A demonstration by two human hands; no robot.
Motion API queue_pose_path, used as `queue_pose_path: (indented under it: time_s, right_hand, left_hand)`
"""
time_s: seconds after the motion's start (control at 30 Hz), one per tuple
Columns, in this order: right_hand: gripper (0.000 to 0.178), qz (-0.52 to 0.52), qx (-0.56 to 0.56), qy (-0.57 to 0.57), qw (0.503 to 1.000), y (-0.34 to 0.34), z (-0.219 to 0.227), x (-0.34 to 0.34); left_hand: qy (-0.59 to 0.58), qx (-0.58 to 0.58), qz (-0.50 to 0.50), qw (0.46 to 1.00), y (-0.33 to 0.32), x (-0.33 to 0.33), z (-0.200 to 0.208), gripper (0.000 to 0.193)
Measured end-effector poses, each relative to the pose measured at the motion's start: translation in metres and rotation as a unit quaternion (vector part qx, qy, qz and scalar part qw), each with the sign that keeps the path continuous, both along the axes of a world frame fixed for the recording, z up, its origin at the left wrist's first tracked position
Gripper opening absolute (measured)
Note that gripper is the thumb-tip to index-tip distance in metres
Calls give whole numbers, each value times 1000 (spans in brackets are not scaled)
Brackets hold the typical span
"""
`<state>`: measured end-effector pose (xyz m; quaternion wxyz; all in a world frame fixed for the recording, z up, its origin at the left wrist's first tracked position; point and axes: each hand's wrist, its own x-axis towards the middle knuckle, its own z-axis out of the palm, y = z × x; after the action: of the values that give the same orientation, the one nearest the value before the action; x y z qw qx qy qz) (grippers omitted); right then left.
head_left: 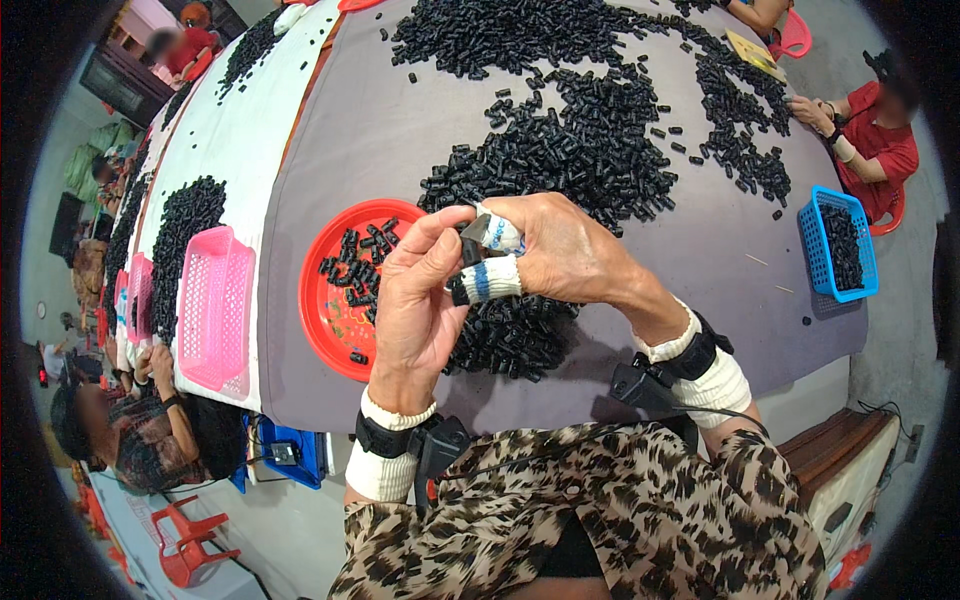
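My left hand [422,285] is closed, its thumb and forefinger pinching a small black cylindrical part [469,247]. Right against it, my right hand [565,245] is closed too, with white wrapping on its thumb and forefinger. A small grey, flat, blade-like piece [480,228] shows at those wrapped fingertips; its other end is hidden. Both hands meet above a heap of similar black parts [550,150] on the grey cloth. Beside my left hand stands a round red tray [312,290] with several black parts and small scraps in it.
A pink basket [212,310] is at the left on white cloth, near another black heap [188,225]. At the right edge a blue basket [868,255] holds black parts. One person [880,150] sits at the right, another [150,430] at the left. A red chair [190,540] stands lower left.
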<state>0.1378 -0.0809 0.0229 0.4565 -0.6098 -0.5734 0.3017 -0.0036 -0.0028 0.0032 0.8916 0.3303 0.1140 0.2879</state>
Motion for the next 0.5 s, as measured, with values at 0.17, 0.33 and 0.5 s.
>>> queue_pose_path:
  time_s: [0.17,0.33,0.5]
  right_hand:
    - [42,-2,8,-20,1000,1,-5,1]
    - [36,3,26,-18,999,-2,-1,-1]
    - [34,8,10,-15,1000,-3,-2,-1]
  left_hand:
    - [12,18,3,1000,0,0,0,22]
    - [23,53,17,998,-2,-2,5,22]
    - [33,77,34,996,-1,-1,0,22]
